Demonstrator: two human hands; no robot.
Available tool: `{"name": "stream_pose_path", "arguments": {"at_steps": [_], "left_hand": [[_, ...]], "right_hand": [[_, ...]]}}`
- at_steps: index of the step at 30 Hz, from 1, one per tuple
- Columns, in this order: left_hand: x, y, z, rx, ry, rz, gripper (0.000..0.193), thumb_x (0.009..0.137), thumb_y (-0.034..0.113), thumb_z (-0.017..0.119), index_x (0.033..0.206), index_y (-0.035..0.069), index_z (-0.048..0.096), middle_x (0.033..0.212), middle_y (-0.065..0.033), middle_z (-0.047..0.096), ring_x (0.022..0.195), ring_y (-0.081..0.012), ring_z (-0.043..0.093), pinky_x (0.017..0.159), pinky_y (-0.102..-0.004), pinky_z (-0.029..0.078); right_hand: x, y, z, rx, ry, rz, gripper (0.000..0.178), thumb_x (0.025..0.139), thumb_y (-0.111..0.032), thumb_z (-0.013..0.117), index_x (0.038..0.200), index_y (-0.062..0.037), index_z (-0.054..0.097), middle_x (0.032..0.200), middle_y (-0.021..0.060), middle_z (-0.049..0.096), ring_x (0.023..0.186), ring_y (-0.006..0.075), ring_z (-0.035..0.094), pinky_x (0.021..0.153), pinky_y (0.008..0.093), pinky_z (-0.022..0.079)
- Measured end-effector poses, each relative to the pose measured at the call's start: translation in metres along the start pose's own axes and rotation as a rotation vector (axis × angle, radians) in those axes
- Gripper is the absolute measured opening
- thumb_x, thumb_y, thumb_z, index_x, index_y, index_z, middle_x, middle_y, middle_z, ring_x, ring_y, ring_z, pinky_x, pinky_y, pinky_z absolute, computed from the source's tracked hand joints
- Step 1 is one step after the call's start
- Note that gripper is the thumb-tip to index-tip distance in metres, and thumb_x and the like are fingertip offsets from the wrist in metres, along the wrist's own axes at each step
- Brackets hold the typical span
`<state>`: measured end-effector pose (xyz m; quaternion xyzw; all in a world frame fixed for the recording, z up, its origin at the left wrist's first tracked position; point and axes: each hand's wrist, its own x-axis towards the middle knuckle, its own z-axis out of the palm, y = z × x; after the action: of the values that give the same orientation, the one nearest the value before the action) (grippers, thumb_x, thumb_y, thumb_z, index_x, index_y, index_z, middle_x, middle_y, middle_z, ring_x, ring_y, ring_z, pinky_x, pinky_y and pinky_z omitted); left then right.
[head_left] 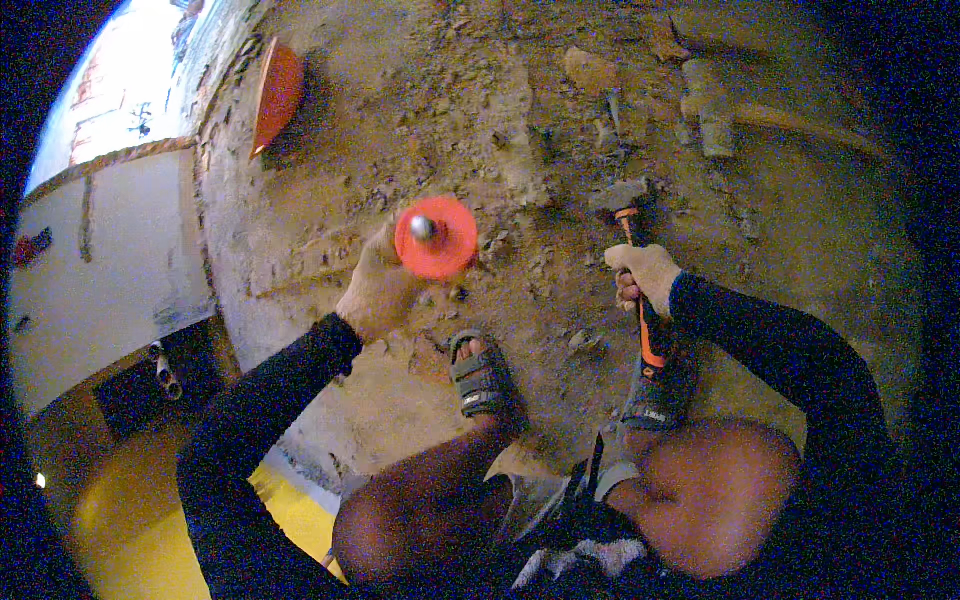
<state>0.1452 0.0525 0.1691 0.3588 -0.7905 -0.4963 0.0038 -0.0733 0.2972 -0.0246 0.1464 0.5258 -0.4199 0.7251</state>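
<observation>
My left hand [378, 285] is closed around a chisel with a round red hand guard [452, 243], held upright over the dirt floor. The chisel's metal striking end points up toward me, and the guard hides its shaft and tip. To the right, my right hand [650, 277] grips a hammer [651, 340] by its black and orange handle. The hammer's dark head points away from me, above rubble and apart from the chisel. Both of my forearms are in dark sleeves.
Broken stones and loose earth cover the floor [480, 110]. An orange pan-like piece [280, 95] leans at the far left. A long wooden-handled sledgehammer [710, 110] and a trowel-like tool [595, 75] lie far right. Pipe ends [165, 370] show in a wall opening. My sandaled foot [478, 375] is nearby.
</observation>
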Motion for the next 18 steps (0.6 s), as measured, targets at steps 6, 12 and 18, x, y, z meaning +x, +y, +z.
{"name": "stream_pose_path", "arguments": {"at_steps": [6,12,18], "left_hand": [[0.042,-0.062,0.052,-0.519,0.171,-0.094,0.044,0.085,0.013,0.083,0.125,0.006,0.064,0.115,0.0006,0.071,0.101,-0.0123,0.066,0.086,-0.0292,0.053],[0.051,-0.119,0.1,-1.01,0.116,-0.027,0.034,0.087,0.014,0.082,0.115,0.008,0.065,0.107,-0.0014,0.072,0.095,-0.0107,0.067,0.079,-0.026,0.053],[0.079,-0.172,0.122,-0.669,0.21,0.063,0.025,0.098,0.018,0.071,0.118,0.006,0.062,0.114,-0.0064,0.07,0.106,-0.0166,0.068,0.09,-0.0315,0.055]], "right_hand": [[-0.019,-0.027,-0.019,-0.164,0.009,-0.036,0.031,0.089,-0.032,0.074,0.084,-0.0161,0.048,0.064,-0.0043,0.043,0.05,0.0107,0.044,0.046,0.0331,0.043],[-0.025,-0.021,-0.023,0.023,-0.133,-0.09,0.022,0.097,-0.032,0.066,0.095,-0.0126,0.055,0.073,-0.0052,0.048,0.055,0.0067,0.045,0.05,0.0247,0.043],[-0.048,0.011,-0.019,0.187,-0.28,-0.038,0.024,0.1,-0.032,0.063,0.104,-0.0089,0.056,0.075,-0.0065,0.045,0.06,0.0023,0.043,0.054,0.0223,0.04]]}}
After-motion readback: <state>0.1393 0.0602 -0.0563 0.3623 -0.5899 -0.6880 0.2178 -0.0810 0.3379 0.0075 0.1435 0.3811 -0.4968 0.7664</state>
